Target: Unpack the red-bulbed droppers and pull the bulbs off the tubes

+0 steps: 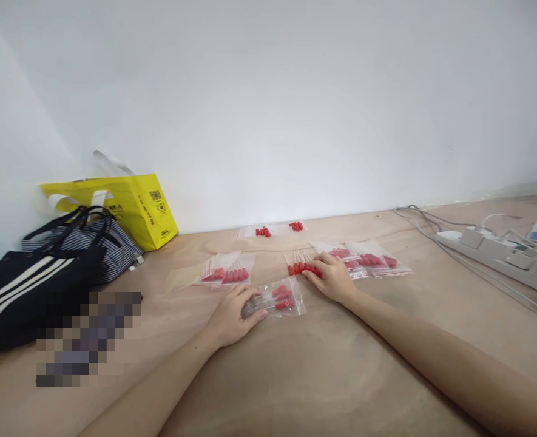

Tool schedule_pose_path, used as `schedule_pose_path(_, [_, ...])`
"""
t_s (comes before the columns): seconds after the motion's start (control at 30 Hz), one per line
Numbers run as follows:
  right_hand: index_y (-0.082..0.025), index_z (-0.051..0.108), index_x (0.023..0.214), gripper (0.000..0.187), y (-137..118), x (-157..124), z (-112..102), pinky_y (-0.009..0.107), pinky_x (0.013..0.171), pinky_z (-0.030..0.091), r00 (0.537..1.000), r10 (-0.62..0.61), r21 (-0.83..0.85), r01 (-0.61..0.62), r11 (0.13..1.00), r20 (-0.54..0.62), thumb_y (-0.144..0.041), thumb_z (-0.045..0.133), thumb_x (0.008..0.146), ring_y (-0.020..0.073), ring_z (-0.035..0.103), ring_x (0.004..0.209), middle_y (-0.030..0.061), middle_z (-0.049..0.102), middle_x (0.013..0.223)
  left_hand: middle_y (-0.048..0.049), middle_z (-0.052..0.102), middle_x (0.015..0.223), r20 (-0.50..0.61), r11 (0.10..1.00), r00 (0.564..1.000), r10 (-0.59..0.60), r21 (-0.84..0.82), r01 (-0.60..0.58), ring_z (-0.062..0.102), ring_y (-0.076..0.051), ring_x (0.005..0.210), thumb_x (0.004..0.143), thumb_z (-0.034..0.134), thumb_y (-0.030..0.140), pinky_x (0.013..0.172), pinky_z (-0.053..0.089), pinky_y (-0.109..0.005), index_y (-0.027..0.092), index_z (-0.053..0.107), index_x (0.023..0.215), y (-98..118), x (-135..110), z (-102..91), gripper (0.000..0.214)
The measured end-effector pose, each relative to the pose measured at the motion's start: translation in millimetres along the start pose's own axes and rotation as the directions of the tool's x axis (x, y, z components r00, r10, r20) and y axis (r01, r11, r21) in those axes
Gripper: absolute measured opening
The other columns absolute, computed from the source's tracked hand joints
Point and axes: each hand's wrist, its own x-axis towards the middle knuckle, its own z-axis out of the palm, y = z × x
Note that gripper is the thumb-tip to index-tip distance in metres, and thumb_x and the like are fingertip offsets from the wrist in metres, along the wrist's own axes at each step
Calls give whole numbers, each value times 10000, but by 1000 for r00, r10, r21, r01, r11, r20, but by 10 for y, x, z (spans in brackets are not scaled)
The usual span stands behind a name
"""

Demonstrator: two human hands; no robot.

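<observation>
My left hand [235, 314] has its fingers and thumb closed on the left end of a clear plastic bag [298, 298]. Inside that bag lie several thin, clear-stemmed droppers with red bulbs [283, 303]. To the right, my right hand [334, 278] is bent over a row of loose droppers [297, 267], fingertips on the red bulbs at the row's right end. Their pale stems point away from me. Filled zip bags [371, 260] lie just beyond and right of my right hand. Another pair of filled bags [232, 274] rests beyond my left hand.
By the wall lies a flat clear bag [275, 230] with red pieces on it. A yellow bag [152, 212], a striped bag [118, 249] and a black bag [36, 297] stand left, near a blurred dark object [90, 340]. Cables and a white power strip [500, 252] lie right.
</observation>
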Motion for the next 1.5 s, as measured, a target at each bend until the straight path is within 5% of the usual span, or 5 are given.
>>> schedule_pose_path(0.23, [-192, 642, 754, 112, -194, -82, -105, 300, 706, 391, 972, -143, 307, 80, 948, 188, -263, 555, 751, 145, 503, 687, 25, 572, 680, -45, 493, 1227, 110, 994, 992, 65, -91, -55, 438, -188, 1128, 805, 439, 389, 958, 340, -358, 221, 479, 1160, 4, -5, 6, 395])
schedule_pose_path(0.47, [-207, 640, 898, 277, -368, -43, -78, 306, 754, 377, 915, -180, 345, 49, 937, 360, -376, 637, 678, 174, 492, 825, 50, 589, 883, -27, 475, 1253, 171, 993, 983, 73, -100, -56, 407, -185, 1169, 821, 413, 377, 986, 320, -371, 223, 447, 1205, 12, 21, 7, 415])
schedule_pose_path(0.7, [-168, 554, 683, 170, -474, -48, -34, 204, 545, 370, 904, -61, 467, -160, 870, 424, -266, 672, 609, 102, 454, 594, -25, 529, 641, -14, 459, 1268, 185, 994, 980, 70, -97, -52, 401, -194, 1174, 821, 413, 381, 1006, 293, -384, 248, 427, 1221, 20, 25, -2, 422])
schedule_pose_path(1.17, [-176, 547, 735, 192, -463, -68, -107, 229, 616, 398, 918, -107, 476, -97, 874, 383, -214, 664, 587, 124, 511, 686, -5, 571, 744, -27, 455, 1271, 192, 992, 979, 64, -123, -41, 398, -194, 1174, 819, 415, 398, 995, 310, -372, 224, 438, 1214, 6, 16, 4, 432])
schedule_pose_path(1.5, [-167, 524, 775, 168, -153, -2, -199, 253, 644, 456, 885, 106, 772, -449, 450, 453, -230, 617, 651, 124, 595, 692, 5, 623, 740, -20, 477, 1252, 175, 990, 983, 59, -135, -35, 423, -190, 1154, 806, 439, 378, 977, 335, -358, 231, 469, 1184, 18, 12, -28, 407])
